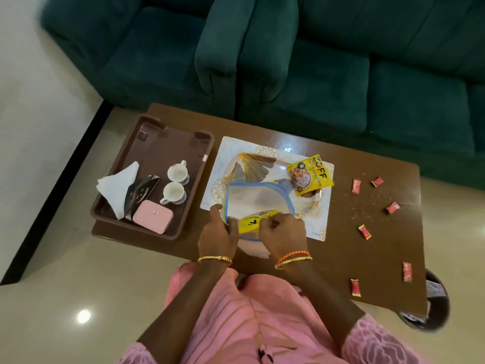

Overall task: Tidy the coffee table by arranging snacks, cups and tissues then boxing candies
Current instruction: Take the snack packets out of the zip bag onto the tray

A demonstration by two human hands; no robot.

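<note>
Both hands at the near edge of the counter [341, 232], working a clear zip bag [258, 199] that lies over the plate [252, 166] on the placemat [321, 222]. Left hand [217, 232] fingers pinch the bag's left edge. Right hand [283, 232] fingers curl around a yellow snack packet [253, 223] at the bag's mouth. Second yellow packet [311, 176] sits on the plate's far right rim. Brown tray [157, 143] on the left holds two cups [174, 193], tissues [116, 186] and a pink box [153, 216]. Red candies [364, 231] lie scattered on the counter's right side.
</note>
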